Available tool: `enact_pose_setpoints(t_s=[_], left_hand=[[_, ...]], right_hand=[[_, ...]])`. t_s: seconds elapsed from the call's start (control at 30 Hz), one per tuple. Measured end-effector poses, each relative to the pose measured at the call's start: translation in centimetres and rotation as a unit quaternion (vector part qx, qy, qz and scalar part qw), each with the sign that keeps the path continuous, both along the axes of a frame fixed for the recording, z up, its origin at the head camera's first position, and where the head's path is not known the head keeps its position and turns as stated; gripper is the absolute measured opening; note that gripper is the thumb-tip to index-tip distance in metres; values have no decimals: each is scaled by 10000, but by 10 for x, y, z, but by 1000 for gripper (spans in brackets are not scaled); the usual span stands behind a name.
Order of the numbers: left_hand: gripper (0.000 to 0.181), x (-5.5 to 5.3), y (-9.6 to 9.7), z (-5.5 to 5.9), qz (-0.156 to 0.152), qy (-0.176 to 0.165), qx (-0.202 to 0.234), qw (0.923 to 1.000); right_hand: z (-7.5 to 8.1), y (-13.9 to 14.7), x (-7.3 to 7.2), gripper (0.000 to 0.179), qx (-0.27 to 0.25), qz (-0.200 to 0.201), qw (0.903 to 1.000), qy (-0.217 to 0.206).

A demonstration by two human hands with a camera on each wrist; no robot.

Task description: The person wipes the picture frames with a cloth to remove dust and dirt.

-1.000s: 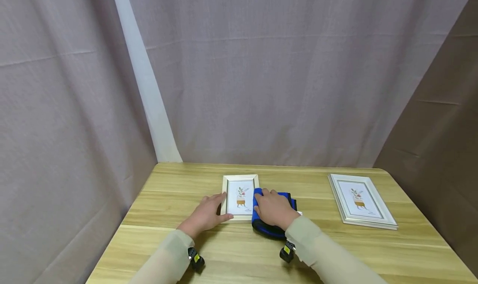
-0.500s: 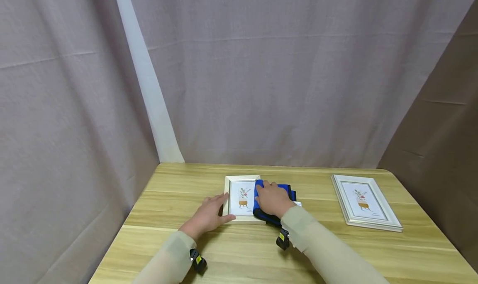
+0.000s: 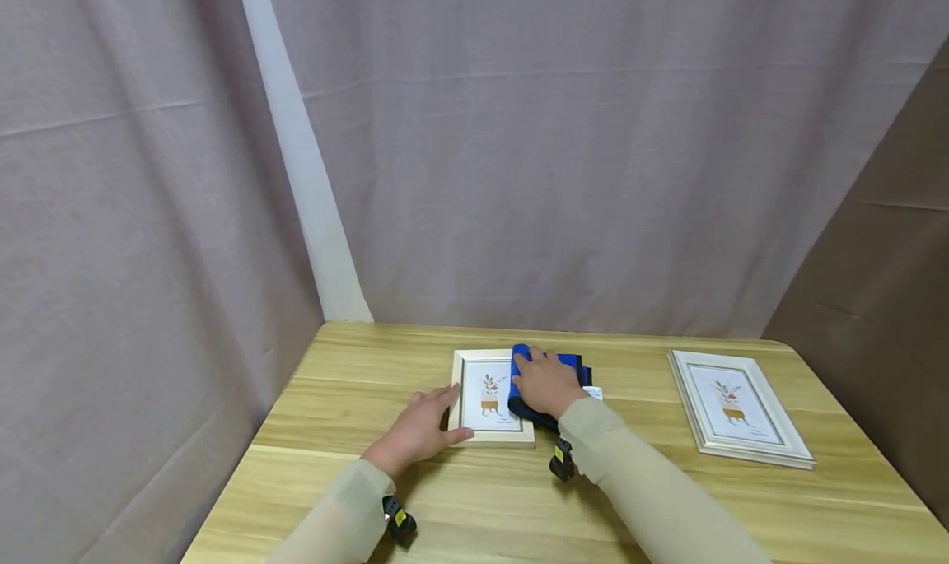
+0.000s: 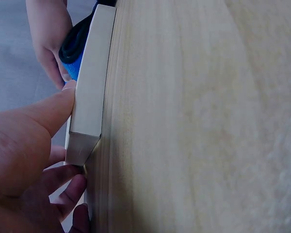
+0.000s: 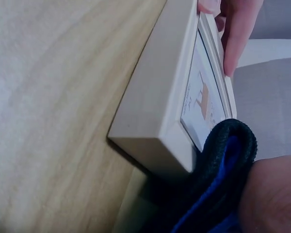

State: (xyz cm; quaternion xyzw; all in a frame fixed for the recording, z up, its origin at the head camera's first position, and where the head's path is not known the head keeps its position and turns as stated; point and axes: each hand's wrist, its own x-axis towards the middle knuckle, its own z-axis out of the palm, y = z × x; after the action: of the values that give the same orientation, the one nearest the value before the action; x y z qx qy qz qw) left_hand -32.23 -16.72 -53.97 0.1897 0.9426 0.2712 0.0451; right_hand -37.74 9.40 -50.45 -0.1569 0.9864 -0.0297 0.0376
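A cream-rimmed picture frame (image 3: 489,399) lies face up on the table, showing a potted-plant print. My left hand (image 3: 415,432) grips its near left corner. In the left wrist view, the thumb lies on the near edge of the frame (image 4: 92,77) and the fingers bend round the left side. My right hand (image 3: 547,381) holds a folded blue cloth (image 3: 569,361) with black trim over the frame's right side, hiding that side and the far right corner. From the right wrist view, the black border of the cloth (image 5: 208,189) touches the frame's near right corner.
More white frames (image 3: 741,407), apparently stacked, lie at the table's right, the top one with a similar print. The wooden table (image 3: 371,366) ends at a grey curtain (image 3: 519,177) behind. A white tag (image 3: 593,392) sticks out from the cloth.
My right hand and the cloth have moved away from me along the frame's right side, uncovering its near right corner. My left hand keeps its grip. The head view has shifted slightly.
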Motion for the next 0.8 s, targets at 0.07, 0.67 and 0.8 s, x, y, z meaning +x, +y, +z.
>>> enact_pose_setpoints(t_s=[0.07, 0.67, 0.8], left_hand=[[91, 1, 1, 0, 2, 13, 13, 10000], [90, 1, -1, -1, -15, 15, 30, 10000], [90, -1, 1, -1, -11, 48, -7, 10000]], right_hand=[[0, 1, -2, 56, -15, -7, 10000, 15], [-14, 11, -8, 57, 76, 245, 9995, 209], [-15, 14, -14, 57, 190, 419, 9987, 224]])
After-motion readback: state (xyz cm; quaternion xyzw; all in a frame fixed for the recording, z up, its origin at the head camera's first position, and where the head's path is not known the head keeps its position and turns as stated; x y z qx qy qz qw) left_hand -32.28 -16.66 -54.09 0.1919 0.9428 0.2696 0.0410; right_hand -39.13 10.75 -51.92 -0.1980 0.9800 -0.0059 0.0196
